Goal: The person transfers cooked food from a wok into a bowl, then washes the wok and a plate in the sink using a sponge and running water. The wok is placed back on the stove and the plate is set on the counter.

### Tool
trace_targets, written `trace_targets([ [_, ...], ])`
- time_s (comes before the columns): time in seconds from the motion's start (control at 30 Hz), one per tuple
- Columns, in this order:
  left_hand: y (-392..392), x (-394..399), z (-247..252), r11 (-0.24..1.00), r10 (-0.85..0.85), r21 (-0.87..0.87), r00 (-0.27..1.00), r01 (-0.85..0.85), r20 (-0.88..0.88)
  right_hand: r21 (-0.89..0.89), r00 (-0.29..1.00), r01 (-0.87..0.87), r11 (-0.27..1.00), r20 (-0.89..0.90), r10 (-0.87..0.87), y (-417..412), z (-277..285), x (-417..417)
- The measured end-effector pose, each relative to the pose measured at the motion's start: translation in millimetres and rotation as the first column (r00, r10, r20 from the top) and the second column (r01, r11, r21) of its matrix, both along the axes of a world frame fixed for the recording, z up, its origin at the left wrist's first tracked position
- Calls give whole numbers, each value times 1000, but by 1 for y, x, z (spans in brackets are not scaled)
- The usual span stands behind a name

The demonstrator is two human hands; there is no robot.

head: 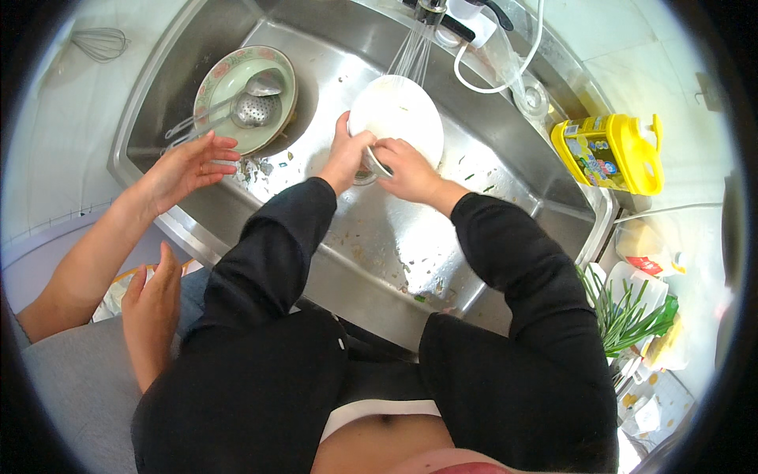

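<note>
Over the stainless-steel sink (379,237), both hands are close together at the near edge of a white plate or shallow bowl (402,115). My left hand (344,155) grips its left edge, with the thumb on the near side. My right hand (408,172) is closed on a small, pale, round dish (378,163), tilted on edge between the hands; its exact shape is partly hidden by the fingers. Water (413,53) runs in thin streams from the faucet (429,12) onto the plate's far part. A few food bits lie on the white surface.
A floral-rimmed bowl (210,77) holds a ladle (264,83) and a slotted spoon (257,111). Another person's hand (195,163) reaches over the sink's left edge. Food scraps (257,172) litter the basin. A yellow jug (616,154) and green stalks (628,320) are on the right.
</note>
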State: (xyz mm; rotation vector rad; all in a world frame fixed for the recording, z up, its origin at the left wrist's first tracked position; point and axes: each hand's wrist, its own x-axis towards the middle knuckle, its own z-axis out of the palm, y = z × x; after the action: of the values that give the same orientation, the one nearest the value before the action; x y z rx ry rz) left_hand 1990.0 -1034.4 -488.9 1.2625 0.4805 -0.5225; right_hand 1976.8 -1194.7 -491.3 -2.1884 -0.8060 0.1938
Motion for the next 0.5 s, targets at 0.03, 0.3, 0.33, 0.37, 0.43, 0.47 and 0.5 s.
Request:
trace_targets([
  [0.03, 9, 9, -2, 999, -30, -46, 999, 29, -19, -167, 988, -84, 982, 111, 103, -19, -3, 13],
  [0.3, -25, -9, 44, 944, 329, -29, 943, -328, 48, -319, 969, 27, 947, 242, 54, 3, 18, 20],
  [0.33, -29, -16, 39, 941, 335, 36, 942, -336, 28, -233, 982, 98, 967, 178, -56, 20, 25, 11],
  [0.37, -26, -16, 31, 953, 304, 0, 953, -304, -3, -151, 982, 176, 973, 103, -161, 30, 31, 5],
  [0.43, -7, -10, 11, 965, 247, -69, 967, -251, -66, -74, 991, 91, 993, 107, -83, 26, 20, 1],
  [0.47, 6, -4, 1, 969, 214, -105, 972, -223, -95, -36, 993, 51, 998, 110, -47, 20, 13, -1],
  [0.5, 19, 3, -7, 970, 176, -147, 976, -194, -126, -160, 975, -47, 986, 209, 81, 3, 6, 8],
])
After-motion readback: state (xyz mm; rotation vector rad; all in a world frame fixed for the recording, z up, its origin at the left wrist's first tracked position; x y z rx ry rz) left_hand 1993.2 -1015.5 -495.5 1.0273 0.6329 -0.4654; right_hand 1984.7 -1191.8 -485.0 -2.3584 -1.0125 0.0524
